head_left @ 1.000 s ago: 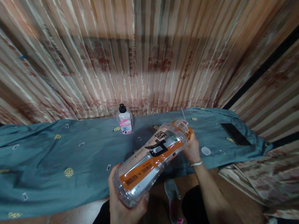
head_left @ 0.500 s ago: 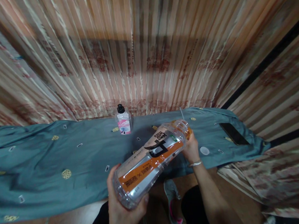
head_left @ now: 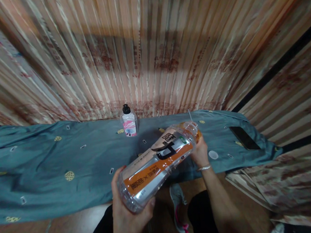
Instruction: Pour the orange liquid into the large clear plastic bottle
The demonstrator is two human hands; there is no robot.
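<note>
Both my hands hold a large clear plastic bottle (head_left: 155, 168) with an orange and silver label and black lettering. It is tilted on its side, its neck up and to the right, above the front of the green cloth (head_left: 49, 181). My left hand (head_left: 132, 217) is wrapped round the base. Closed near the neck is my right hand (head_left: 200, 152), its fingers partly hidden. Amber colour shows at the neck. A thin pale stick or straw (head_left: 190, 115) pokes up just behind it. To the right of that hand lies a whitish disc (head_left: 213, 155).
A small clear bottle with a black cap (head_left: 129, 124) and pink label stands upright near the cloth's back edge. At the right lies a dark flat phone (head_left: 244, 138). Pleated curtains (head_left: 149, 51) hang behind and to the right. A shoe (head_left: 178, 209) shows on the floor below.
The view has shifted slightly, so the cloth and small bottle appear a little higher. My hands keep their hold on the large bottle, its tilt almost the same.
</note>
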